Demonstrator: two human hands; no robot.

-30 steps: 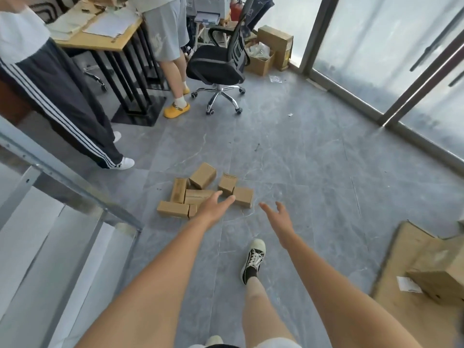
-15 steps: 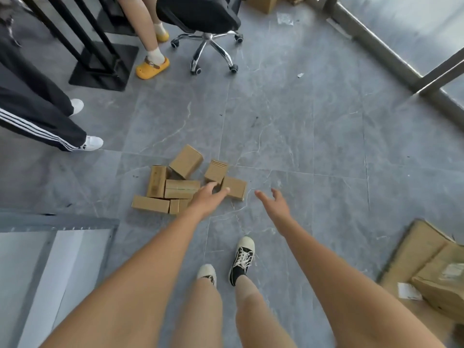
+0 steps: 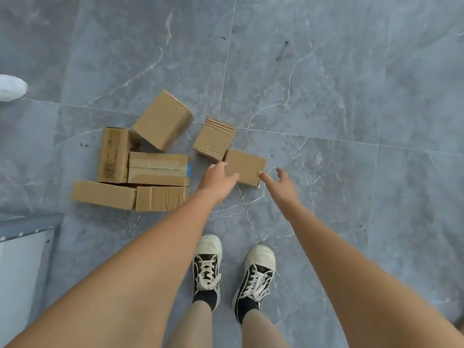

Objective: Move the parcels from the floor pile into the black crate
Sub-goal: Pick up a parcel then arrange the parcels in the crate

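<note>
Cardboard parcels (image 3: pixel 158 169) lie piled on the floor (image 3: pixel 326 96), crate unseen; left hand (image 3: pixel 217 178) and right hand (image 3: pixel 280 183), both spread wide and empty, flank the nearest box (image 3: pixel 247 165), likely for a two-sided lift.

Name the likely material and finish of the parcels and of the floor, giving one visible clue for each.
Parcels: plain brown corrugated cardboard, matte; one shows layered fluted edges, another taped seams. Floor: large grey tiles, probably marble-look stone or ceramic, with white veins, grout lines and a faint sheen.
</note>
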